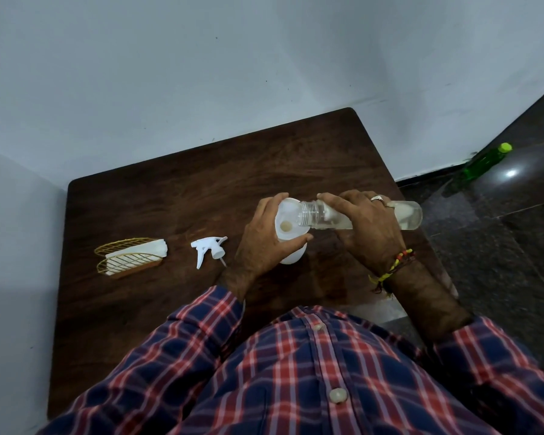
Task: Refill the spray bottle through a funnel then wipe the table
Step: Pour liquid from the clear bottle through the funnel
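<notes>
A white spray bottle body (291, 257) stands on the dark wooden table (176, 196) with a white funnel (288, 222) seated in its neck. My left hand (263, 243) wraps around the funnel and bottle. My right hand (366, 227) grips a clear plastic bottle (410, 215), tipped almost level, its open mouth over the funnel. The bottle's white trigger spray head (208, 248) lies detached on the table to the left.
A gold wire holder with white napkins (131, 257) sits at the table's left. White walls close in behind and to the left. On the dark tiled floor at the right stands a green bottle (484, 161).
</notes>
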The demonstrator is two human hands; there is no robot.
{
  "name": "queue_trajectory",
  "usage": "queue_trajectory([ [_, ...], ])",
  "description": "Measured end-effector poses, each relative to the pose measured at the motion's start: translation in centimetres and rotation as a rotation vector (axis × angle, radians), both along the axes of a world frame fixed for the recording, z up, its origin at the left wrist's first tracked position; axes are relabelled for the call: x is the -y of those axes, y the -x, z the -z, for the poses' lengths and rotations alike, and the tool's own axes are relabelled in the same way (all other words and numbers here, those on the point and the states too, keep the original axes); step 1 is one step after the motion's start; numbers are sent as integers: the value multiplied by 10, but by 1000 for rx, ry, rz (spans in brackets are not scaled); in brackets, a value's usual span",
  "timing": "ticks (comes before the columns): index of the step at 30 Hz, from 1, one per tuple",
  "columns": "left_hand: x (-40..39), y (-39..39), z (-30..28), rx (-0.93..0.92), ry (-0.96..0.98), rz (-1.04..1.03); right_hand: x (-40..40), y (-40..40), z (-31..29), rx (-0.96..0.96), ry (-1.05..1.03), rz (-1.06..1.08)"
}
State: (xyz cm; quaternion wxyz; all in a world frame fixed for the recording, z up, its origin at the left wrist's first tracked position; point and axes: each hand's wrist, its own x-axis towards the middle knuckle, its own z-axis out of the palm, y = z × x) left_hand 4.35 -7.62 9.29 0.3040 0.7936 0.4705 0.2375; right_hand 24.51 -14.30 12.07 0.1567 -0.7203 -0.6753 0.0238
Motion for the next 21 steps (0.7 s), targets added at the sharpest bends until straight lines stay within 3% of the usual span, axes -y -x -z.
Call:
queue_trajectory([
  [21, -1, 1, 1, -29, 7, 6, -2, 1, -1, 19, 10, 8],
])
